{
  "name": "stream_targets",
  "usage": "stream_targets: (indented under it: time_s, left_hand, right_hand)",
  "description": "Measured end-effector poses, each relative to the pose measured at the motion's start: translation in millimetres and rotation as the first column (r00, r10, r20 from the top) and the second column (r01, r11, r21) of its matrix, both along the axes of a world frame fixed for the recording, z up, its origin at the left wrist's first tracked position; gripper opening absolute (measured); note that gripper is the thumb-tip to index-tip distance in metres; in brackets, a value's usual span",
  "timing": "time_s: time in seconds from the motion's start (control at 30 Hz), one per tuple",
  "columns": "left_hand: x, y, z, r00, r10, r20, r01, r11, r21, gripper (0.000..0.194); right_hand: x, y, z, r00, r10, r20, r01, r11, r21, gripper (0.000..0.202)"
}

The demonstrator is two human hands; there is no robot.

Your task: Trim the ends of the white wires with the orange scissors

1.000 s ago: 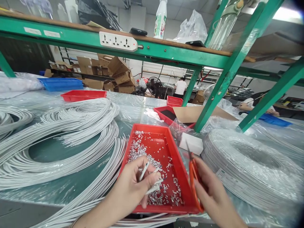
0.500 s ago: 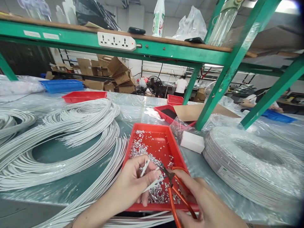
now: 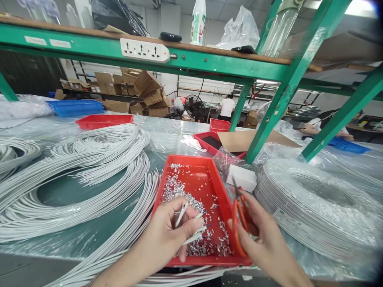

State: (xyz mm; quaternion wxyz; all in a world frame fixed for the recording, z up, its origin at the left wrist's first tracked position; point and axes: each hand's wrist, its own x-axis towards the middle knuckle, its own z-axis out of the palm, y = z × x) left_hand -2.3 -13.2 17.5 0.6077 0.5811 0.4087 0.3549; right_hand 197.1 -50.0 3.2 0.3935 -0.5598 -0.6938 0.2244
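Observation:
Over the lower left part of a red tray [image 3: 203, 261], my left hand [image 3: 173, 229] pinches several white cable ends [image 3: 193, 239] whose tips show thin dark and blue wires. Small silvery scraps [image 3: 176, 187] are scattered in the tray, thickest along its left side. My right hand [image 3: 260, 235] is wrapped round orange-handled scissors [image 3: 239, 223] at the tray's right edge. The dark blades point up and away, apart from the cable ends.
Bundles of white cable [image 3: 119, 207] cover the left of the table; a wrapped cable coil [image 3: 317, 207] lies at right. A white box [image 3: 241, 177] sits beside the tray. A green shelf frame [image 3: 209, 63] crosses above. People are in the background.
My right hand and the orange-handled scissors have moved right and up, away from the cable ends. My left hand has stayed nearly in place, still pinching them.

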Motion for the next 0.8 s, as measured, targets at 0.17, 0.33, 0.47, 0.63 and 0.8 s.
stream_targets:
  time_s: [0.17,0.33,0.47,0.63,0.8]
  left_hand:
    - [-2.7,3.2,-5.2,0.999,0.008,0.034,-0.008,1.0,-0.025,0.026]
    - [-5.6,4.2,-4.3,0.992,-0.049,0.116,0.056,0.997,-0.059,0.027]
    - [-6.4,4.2,-1.9,0.984,-0.09,0.153,0.104,0.991,-0.085,0.027]
    - [-6.8,2.5,-4.6,0.983,-0.102,0.151,0.112,0.992,-0.058,0.027]
    - [-10.3,3.7,-5.8,0.983,-0.021,0.182,0.03,0.999,-0.044,0.026]
  right_hand:
    - [-1.4,-7.4,0.2,0.998,-0.028,0.054,0.031,0.998,-0.051,0.056]
    - [-16.7,-14.7,22.5,0.973,0.066,0.219,-0.027,0.984,-0.174,0.05]
    - [-19.1,-13.1,26.3,0.956,0.109,0.273,-0.055,0.979,-0.198,0.049]
    - [-13.2,-4.3,13.0,0.971,0.055,0.234,-0.036,0.996,-0.086,0.047]
    - [-3.6,0.9,-2.6,0.998,-0.036,0.057,0.036,0.999,0.011,0.051]
